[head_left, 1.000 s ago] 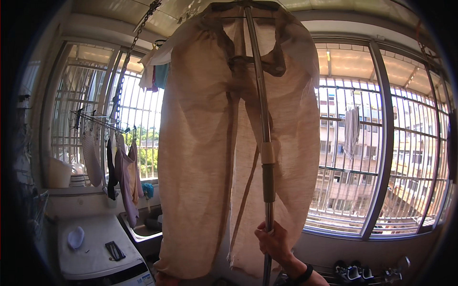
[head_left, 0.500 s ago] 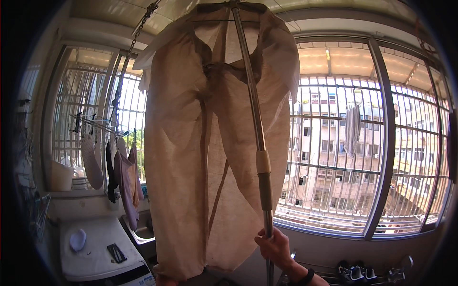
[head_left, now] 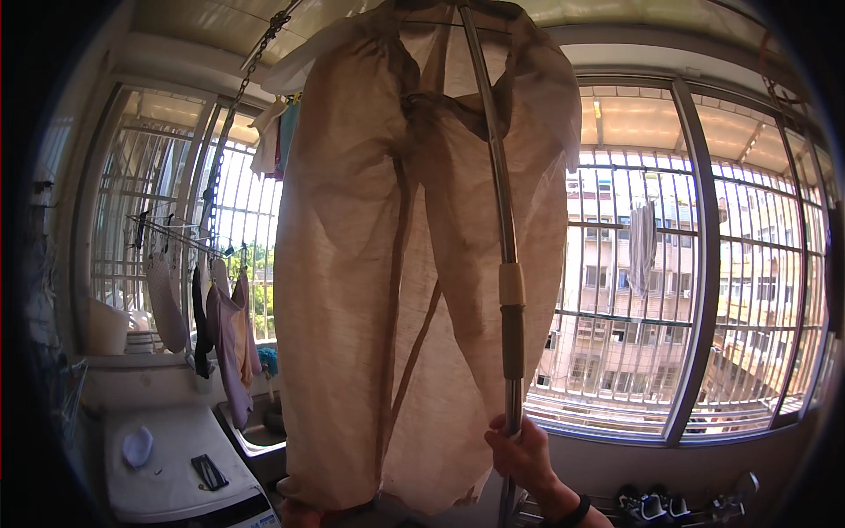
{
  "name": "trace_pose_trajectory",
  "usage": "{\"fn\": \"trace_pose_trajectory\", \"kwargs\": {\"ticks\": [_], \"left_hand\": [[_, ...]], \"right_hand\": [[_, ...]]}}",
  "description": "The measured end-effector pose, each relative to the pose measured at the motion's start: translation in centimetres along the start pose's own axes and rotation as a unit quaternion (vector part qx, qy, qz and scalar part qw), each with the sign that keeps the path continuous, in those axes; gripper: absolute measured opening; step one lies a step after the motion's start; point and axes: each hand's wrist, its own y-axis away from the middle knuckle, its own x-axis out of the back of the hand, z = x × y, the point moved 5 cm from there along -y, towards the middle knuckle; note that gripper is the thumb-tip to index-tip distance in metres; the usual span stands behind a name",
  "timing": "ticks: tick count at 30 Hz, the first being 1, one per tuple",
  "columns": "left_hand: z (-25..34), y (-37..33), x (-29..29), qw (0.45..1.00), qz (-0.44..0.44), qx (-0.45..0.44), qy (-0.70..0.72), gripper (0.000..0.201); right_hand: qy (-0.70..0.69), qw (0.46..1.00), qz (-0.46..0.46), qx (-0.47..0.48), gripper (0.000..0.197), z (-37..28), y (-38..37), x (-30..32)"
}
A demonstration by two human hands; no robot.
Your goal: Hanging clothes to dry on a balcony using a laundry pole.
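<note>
A pair of light brown trousers (head_left: pixel 343 264) hangs wide in front of me, with light coming through the cloth. In front of them rises a telescopic metal pole (head_left: pixel 495 167) with a beige and brown collar. My right hand (head_left: pixel 521 453) is closed around the pole's lower part, and a dark band circles that wrist. The pole's top meets the trousers at the waist, where a thin hanger wire (head_left: pixel 440 22) shows. At the lower edge, my left hand (head_left: pixel 304 515) is against the hem of the left trouser leg. Cloth and the picture edge hide its fingers.
Socks and small garments (head_left: pixel 231 339) hang from a clip rack at left, near a chain (head_left: pixel 233 106). Below stand a white washing machine (head_left: pixel 158 458) and a sink (head_left: pixel 262 436). Barred windows (head_left: pixel 625 308) line the far wall. Shoes (head_left: pixel 651 503) sit on a rack at lower right.
The trousers and pole have shifted right and slightly up in the picture, uncovering small hanging garments behind at left. My right hand has moved a little right and keeps its grip on the pole.
</note>
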Motion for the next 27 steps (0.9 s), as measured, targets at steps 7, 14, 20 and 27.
{"fn": "trace_pose_trajectory", "kwargs": {"ticks": [7,14,20,27], "left_hand": [[0.5,-1.3,-1.3,0.998,0.003,0.005,0.058,0.050],[1.5,-2.1,-1.4,0.991,0.015,-0.001,0.130,0.052],[-0.4,-2.0,2.3,0.935,0.043,0.013,-0.352,0.065],[-1.0,-0.5,2.6,0.956,0.041,0.013,-0.290,0.042]], "right_hand": [[0.020,1.000,-0.007,0.008,0.021,-1.0,-0.5,-0.3],[0.038,0.999,-0.014,0.017,0.021,-1.6,-0.6,-1.1],[0.034,0.999,-0.018,-0.023,0.020,0.5,0.3,-1.5],[-0.018,0.996,-0.055,-0.074,0.016,5.3,4.1,-2.3]]}}
